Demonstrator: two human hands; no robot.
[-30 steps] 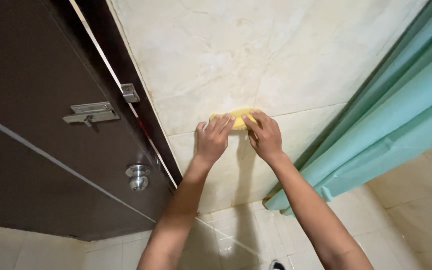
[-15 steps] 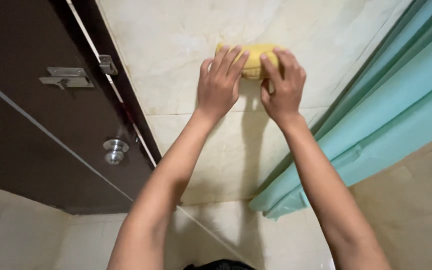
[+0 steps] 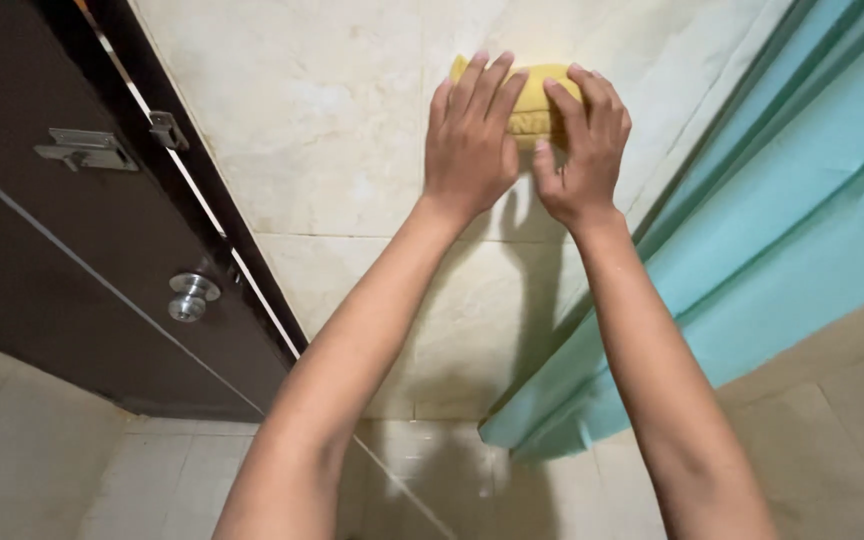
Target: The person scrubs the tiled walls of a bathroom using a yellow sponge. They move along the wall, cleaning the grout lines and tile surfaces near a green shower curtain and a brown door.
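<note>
**Both palms on a yellow sponge, high on the tiled wall**

My forearms rise from the bottom of the view toward the wall. My left hand (image 3: 469, 140) lies flat, fingers spread and extended, covering the left part of the yellow sponge (image 3: 532, 100). My right hand (image 3: 582, 150) sits just beside it, fingers bent over the sponge's right end, thumb tucked beneath its lower edge. Neither hand closes round it; both press it against the cream wall tile (image 3: 332, 130).

Judgement on handling: the sponge looks light and soft, likely to compress under the palms and to slide on a glazed face if wet. Best hold is along its long edges, thumb below and fingers on top, rather than flat pressure alone.

Beyond the hands, left, a dark brown door (image 3: 42, 250) carries a round metal knob (image 3: 190, 295) and a metal latch (image 3: 87, 150). Right, a teal curtain (image 3: 782, 230) hangs against the wall down toward the floor.
</note>
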